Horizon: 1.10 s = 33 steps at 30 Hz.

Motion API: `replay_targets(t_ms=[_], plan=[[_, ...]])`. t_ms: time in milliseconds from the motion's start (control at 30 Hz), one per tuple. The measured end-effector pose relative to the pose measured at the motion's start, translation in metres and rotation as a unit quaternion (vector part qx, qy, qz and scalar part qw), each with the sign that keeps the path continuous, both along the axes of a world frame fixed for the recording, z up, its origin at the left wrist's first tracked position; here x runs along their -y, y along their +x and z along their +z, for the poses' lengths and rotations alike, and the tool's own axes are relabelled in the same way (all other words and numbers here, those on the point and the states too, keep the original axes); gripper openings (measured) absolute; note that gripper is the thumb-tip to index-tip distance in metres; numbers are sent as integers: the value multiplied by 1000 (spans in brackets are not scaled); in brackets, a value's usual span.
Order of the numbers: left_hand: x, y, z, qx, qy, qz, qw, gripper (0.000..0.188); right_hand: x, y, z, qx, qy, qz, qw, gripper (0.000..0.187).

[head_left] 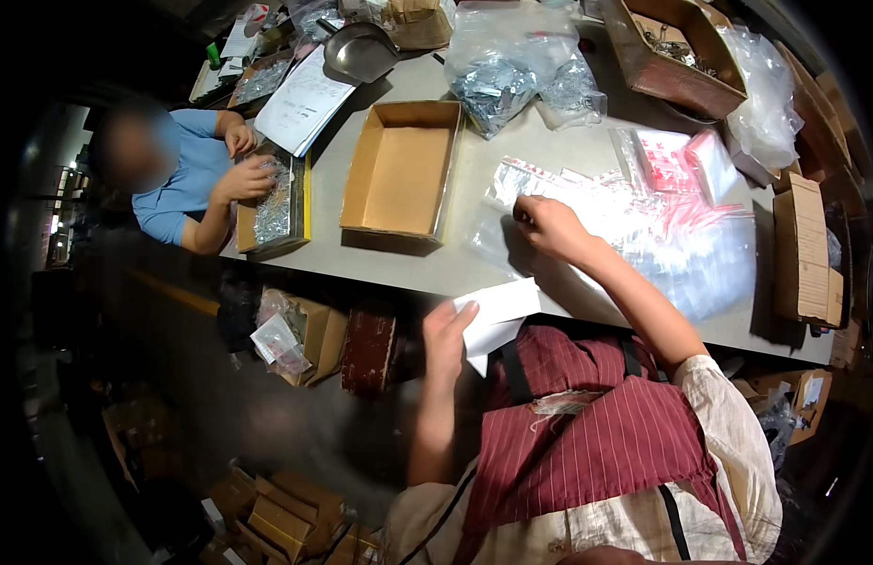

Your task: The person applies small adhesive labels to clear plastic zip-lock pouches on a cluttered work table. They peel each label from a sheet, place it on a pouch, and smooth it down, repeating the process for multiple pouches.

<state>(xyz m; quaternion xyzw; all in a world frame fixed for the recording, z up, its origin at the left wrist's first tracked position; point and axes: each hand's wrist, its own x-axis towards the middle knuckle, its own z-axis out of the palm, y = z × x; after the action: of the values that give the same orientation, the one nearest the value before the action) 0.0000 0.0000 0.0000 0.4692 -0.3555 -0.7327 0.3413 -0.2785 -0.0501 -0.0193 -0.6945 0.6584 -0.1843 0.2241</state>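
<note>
My left hand (446, 334) is closed on white paper sheets (507, 303), thumb on top, just off the table's front edge. The sheets look stacked or folded, and one corner hangs down. My right hand (552, 226) reaches over a spread pile of clear zip bags (681, 250) with red strips. Its fingers are curled together at the left side of the pile; whatever they may pinch is hidden. Left of that hand stands a shallow, empty cardboard box (399, 174).
Across the left corner a person in blue (187, 169) has both hands at a box of small metal parts (276, 207). Farther back are a metal scoop (361, 52), papers (304, 99) and bagged hardware (497, 89). Another parts box (676, 56) stands at the far right.
</note>
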Motion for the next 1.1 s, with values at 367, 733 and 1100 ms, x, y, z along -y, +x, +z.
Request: replay_targets(t_ms=[367, 733, 1100], plan=[[-18, 37, 9, 14, -2, 36, 999, 19, -42, -52, 17, -136, 130, -79, 979, 46], [-9, 22, 9, 58, -78, -12, 995, 23, 10, 23, 6, -8, -111, 26, 993, 32], [-22, 37, 10, 55, -75, 6, 996, 24, -2, -26, 5, -93, -98, -140, 981, 52]])
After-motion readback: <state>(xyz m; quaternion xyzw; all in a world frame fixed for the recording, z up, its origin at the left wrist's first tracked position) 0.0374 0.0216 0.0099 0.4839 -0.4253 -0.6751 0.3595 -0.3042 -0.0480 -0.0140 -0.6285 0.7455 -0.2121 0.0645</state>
